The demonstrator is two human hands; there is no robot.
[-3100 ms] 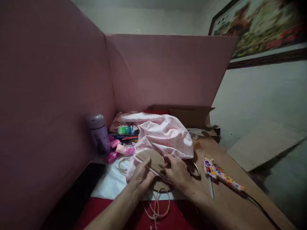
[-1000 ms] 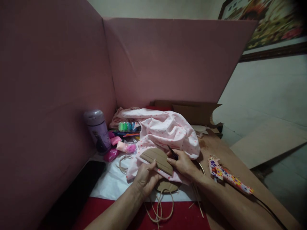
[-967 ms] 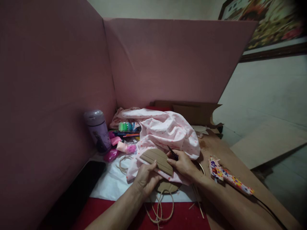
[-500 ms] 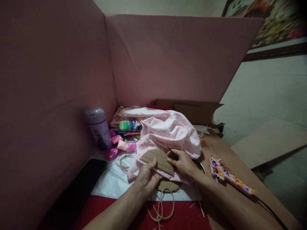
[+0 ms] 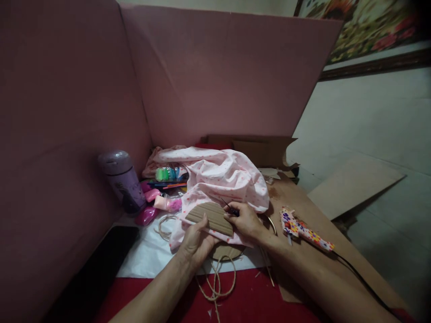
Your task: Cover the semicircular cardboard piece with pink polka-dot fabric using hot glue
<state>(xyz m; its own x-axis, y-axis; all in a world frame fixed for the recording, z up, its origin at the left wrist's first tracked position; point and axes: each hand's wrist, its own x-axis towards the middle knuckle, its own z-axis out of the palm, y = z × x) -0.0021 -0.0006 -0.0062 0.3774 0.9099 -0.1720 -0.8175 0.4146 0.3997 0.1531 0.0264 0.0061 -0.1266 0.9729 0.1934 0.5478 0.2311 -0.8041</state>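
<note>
My left hand point(image 5: 197, 242) is closed on a half-round piece of corrugated cardboard point(image 5: 210, 217), thumb on top. The pink dotted cloth point(image 5: 215, 172) lies under the cardboard and spreads away behind it. My right hand point(image 5: 247, 222) grips a dark pointed tool point(image 5: 233, 211) that looks like small scissors, its thin tip pointing up and left. Its fingertips are at the cardboard's right edge. Below my hands lies a rounded cardboard piece point(image 5: 227, 251), partly covered by the cloth. Loops of twine point(image 5: 215, 287) rest in front of it.
A purple tumbler point(image 5: 124, 184) stands at left beside bagged pink items point(image 5: 146, 215) and a coil of twine point(image 5: 163, 229). A flower-patterned glue gun point(image 5: 305, 231) with a black cord lies at right. Pink panels point(image 5: 215, 72) close off the back and left.
The whole view has shifted, so everything sits further left and slightly higher. My right hand has tilted the dark tool a little; both hands keep their hold at the cardboard.
</note>
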